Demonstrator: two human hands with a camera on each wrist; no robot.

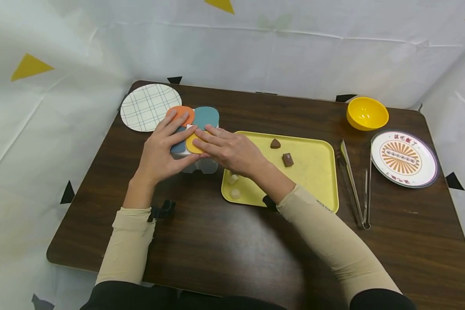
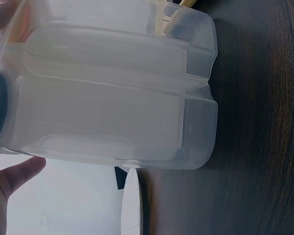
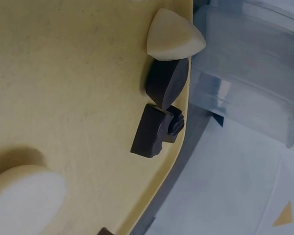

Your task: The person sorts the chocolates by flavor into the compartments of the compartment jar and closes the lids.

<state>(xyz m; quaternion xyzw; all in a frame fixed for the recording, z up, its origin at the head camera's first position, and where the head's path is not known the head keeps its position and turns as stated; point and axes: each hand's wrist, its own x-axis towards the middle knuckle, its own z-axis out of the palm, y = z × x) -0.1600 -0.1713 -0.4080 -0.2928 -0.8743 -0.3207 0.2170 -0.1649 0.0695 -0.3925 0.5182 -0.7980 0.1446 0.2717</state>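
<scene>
A translucent plastic container [image 2: 112, 98] stands upright on the table, left of the tray. Its top carries an orange lid [image 1: 177, 111], a teal lid [image 1: 206, 117], a blue lid [image 1: 178, 147] and a yellow lid [image 1: 193, 144]. My left hand [image 1: 159, 148] rests on the lids with extended fingers spread over the orange, blue and yellow ones, its thumb along the near edge. With straight fingers, my right hand [image 1: 234, 150] presses on the yellow lid from the right. The container's walls look whitish and see-through in both wrist views.
A yellow tray [image 1: 306, 181] holds brown pieces [image 1: 288, 159] that look like chocolates and pale pieces [image 3: 174, 36]. Metal tongs [image 1: 352, 181] lie to its right, beside a patterned plate [image 1: 426, 165] and a yellow bowl [image 1: 367, 113]. A checked round plate [image 1: 149, 105] lies at the back left.
</scene>
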